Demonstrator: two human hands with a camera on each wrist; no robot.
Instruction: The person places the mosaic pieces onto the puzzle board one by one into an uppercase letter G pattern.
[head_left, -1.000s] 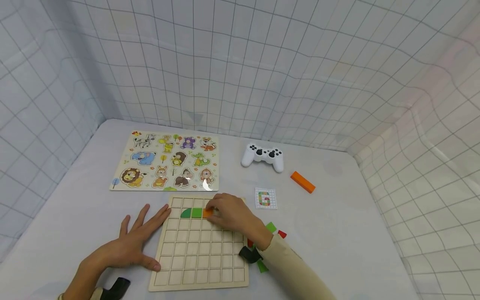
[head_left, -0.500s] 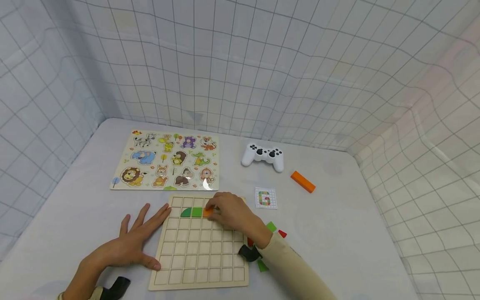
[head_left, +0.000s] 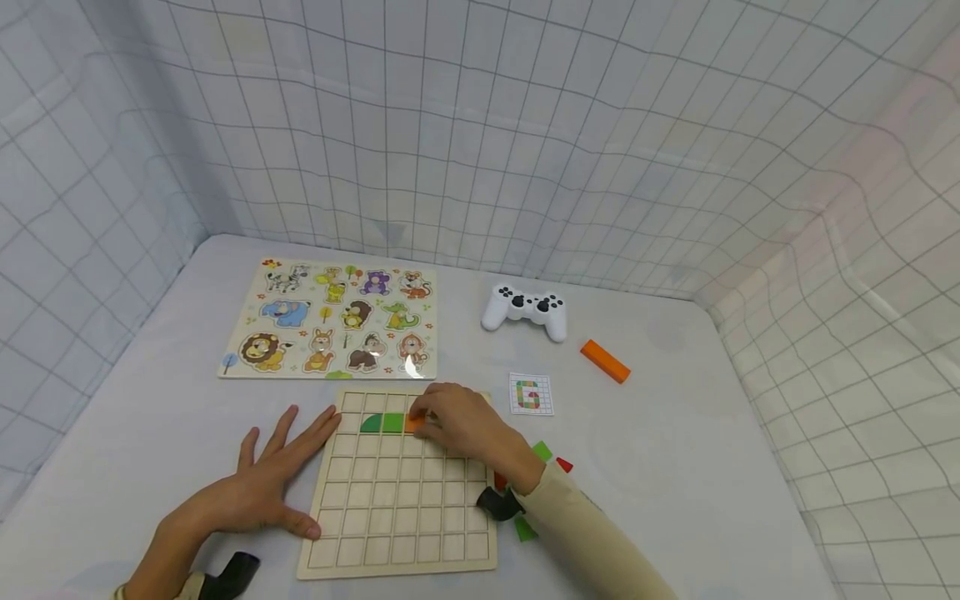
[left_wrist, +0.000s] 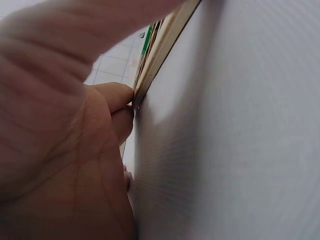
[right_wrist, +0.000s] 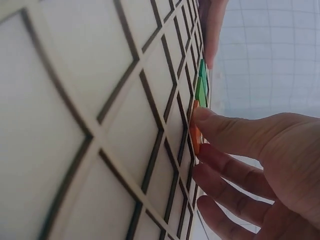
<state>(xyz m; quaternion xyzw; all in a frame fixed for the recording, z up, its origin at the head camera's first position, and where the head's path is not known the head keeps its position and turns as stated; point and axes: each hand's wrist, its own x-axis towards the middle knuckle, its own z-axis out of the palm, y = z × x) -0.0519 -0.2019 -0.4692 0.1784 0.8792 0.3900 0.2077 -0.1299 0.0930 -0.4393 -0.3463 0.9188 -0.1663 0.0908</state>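
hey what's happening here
A person's right hand pinches an orange tile on a wooden grid board, right beside a light green square and a dark green rounded tile in the same row. The left hand, fingers spread, touches the board's left edge. More loose tiles, partly hidden, and a small pattern card lie to the board's right.

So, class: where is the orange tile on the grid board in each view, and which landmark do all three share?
Head: the orange tile is below centre, slightly left, pinched by the right hand.
Left wrist: not visible.
Right wrist: right of centre, near mid-height.
Shared landmark: the wooden grid board.
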